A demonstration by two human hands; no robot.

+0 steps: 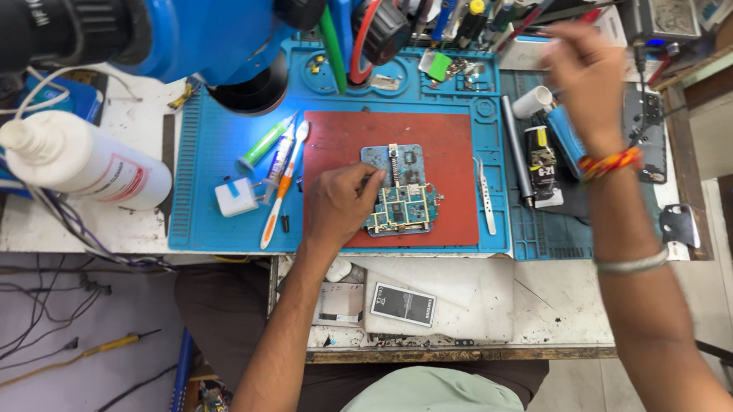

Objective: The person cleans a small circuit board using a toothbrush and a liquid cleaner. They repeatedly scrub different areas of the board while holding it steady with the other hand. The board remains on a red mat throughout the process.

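In the middle of the frame, on a red pad laid over a blue work mat, a small circuit board sits in a holder. The left hand rests on the board's left edge, its fingers curled loosely and pressing it flat, gripping nothing else. The right hand is raised at the upper right of the frame, over a crowded tool rack; its fingers are pinched together, but whether they already hold a tool I cannot tell, since the hand is blurred. A pair of tweezers lies just right of the board on the red pad, and a dark metal rod lies further right on the mat beside a small black bottle. Left of the board lie a toothbrush and a white charger plug. A white squeeze bottle lies at the upper left, under the blue microscope.

The step in hand looks like steadying the board while fetching a tool. The next move would call for bringing that hand back down over the board without shifting it, the left hand keeping its hold.
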